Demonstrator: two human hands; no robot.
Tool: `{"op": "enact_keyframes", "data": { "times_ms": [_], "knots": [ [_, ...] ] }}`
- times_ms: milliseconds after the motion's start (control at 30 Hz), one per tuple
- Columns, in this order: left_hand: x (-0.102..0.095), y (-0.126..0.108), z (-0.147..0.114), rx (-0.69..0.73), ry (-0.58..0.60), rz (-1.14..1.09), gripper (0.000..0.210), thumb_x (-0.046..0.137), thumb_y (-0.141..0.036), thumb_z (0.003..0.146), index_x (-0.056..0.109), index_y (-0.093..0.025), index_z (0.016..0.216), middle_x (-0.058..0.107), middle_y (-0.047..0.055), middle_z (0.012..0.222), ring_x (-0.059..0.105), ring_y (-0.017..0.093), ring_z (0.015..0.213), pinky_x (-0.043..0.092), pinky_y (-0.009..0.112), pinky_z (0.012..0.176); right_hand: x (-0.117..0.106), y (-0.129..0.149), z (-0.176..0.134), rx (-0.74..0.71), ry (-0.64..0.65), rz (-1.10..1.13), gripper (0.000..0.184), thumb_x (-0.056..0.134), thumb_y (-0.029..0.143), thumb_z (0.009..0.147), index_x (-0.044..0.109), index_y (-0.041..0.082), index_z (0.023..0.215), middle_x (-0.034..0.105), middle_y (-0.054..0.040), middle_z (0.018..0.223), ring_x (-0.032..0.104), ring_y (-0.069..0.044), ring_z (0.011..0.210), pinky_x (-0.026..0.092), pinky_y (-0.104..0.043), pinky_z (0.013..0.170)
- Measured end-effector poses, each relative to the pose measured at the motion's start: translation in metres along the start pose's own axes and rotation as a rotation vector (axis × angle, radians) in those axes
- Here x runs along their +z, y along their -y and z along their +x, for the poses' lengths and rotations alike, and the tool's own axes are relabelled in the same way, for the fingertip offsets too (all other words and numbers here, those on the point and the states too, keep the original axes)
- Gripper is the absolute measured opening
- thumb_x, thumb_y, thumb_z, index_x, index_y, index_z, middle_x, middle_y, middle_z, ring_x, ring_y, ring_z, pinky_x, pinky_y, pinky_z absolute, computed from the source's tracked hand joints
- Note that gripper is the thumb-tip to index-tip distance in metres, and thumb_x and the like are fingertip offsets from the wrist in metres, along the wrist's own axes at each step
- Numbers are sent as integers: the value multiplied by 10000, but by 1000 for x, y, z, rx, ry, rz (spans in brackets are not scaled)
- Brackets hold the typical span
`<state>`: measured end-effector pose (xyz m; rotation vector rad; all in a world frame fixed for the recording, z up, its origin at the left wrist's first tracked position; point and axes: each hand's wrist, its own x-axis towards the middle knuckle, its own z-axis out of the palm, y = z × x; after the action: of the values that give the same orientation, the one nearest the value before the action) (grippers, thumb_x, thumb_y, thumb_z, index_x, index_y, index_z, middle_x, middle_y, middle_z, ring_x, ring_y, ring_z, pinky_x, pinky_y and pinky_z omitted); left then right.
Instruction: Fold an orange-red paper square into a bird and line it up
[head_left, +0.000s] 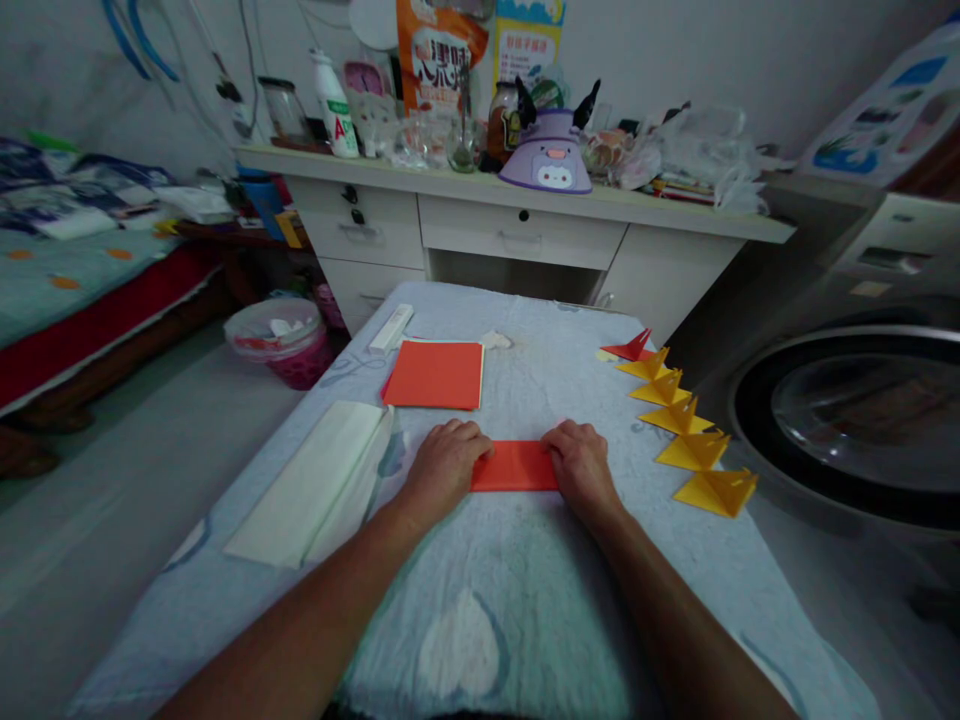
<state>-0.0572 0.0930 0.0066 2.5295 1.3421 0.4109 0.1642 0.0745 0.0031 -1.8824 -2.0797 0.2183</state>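
Observation:
A folded strip of orange-red paper (516,467) lies flat across the middle of the table. My left hand (448,458) is closed at its left end, fingers curled over the edge. At the other end my right hand (581,462) grips the paper the same way, knuckles up. Just behind my left hand rests a stack of square orange-red sheets (436,375). Along the right edge stand several yellow folded paper figures (694,450) in a row, with a red folded paper figure (631,347) at the far end.
A pale folded paper or bag (315,480) lies left of my left arm. A small white box (391,328) sits near the table's far left corner. The table (555,600) has a blue patterned cloth. Beyond are a cluttered desk (517,200), a washing machine (847,400) and a bin (281,340).

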Motion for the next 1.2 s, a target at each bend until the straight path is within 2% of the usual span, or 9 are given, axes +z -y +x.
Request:
{"op": "enact_keyframes", "data": {
  "times_ms": [67,167,233,300,400,533,733,1000,1200],
  "knots": [
    [-3,0,0,-4,21,-20,254,476,-61,840,670,-220,880,651,49,942,535,220,938,394,351,814,-1,-2,1,-50,41,14,298,468,58,839,716,223,859,677,-43,976,520,-205,933,310,-321,830],
    [-6,-8,-1,-28,14,-17,223,457,-99,859,648,-213,883,630,49,942,537,216,938,400,346,816,-3,1,0,-51,60,-19,282,483,60,800,711,209,875,680,-51,971,539,-206,925,325,-320,822],
    [-6,-16,-3,-84,-19,21,152,478,-215,900,629,-213,878,614,55,947,531,228,938,397,361,821,-5,8,-3,-25,52,-66,204,509,140,823,697,199,876,670,-70,967,540,-226,924,330,-335,805],
    [-4,-22,-4,-127,-47,72,163,509,-338,914,608,-211,888,601,65,979,519,247,960,393,376,817,-7,17,-7,7,35,-113,176,538,298,863,676,191,884,655,-90,982,537,-257,938,333,-357,795],
    [2,-26,-5,-158,-67,118,197,587,-408,874,585,-215,914,583,68,1015,500,262,989,385,388,827,-5,28,-13,30,12,-181,335,552,495,866,638,180,940,630,-116,1025,524,-300,981,337,-391,803],
    [6,-21,-7,-163,-54,71,277,678,-442,801,564,-217,914,561,56,1026,486,260,1000,385,375,840,0,34,-19,46,-22,-236,446,553,599,840,599,176,974,606,-133,1042,513,-319,979,344,-418,803],
    [3,-14,-18,-150,-42,-18,271,661,-390,807,548,-221,985,532,56,1075,462,257,1034,367,387,910,7,37,-24,54,-58,-270,651,490,761,780,582,156,1003,584,-163,1049,496,-337,971,347,-456,835],
    [-5,0,-26,-228,46,-71,291,658,-361,765,552,-259,1017,521,46,1136,447,267,1074,338,406,922,9,43,-28,60,-70,-259,727,464,805,754,585,141,1026,575,-190,1052,476,-350,980,330,-498,889],
    [-12,8,-23,-217,112,-117,279,651,-313,728,555,-275,987,522,32,1171,447,267,1105,340,406,935,9,28,-28,43,-55,-199,838,514,774,753,500,124,1281,565,-202,1203,477,-365,1096,282,-526,982]
  ]
}}
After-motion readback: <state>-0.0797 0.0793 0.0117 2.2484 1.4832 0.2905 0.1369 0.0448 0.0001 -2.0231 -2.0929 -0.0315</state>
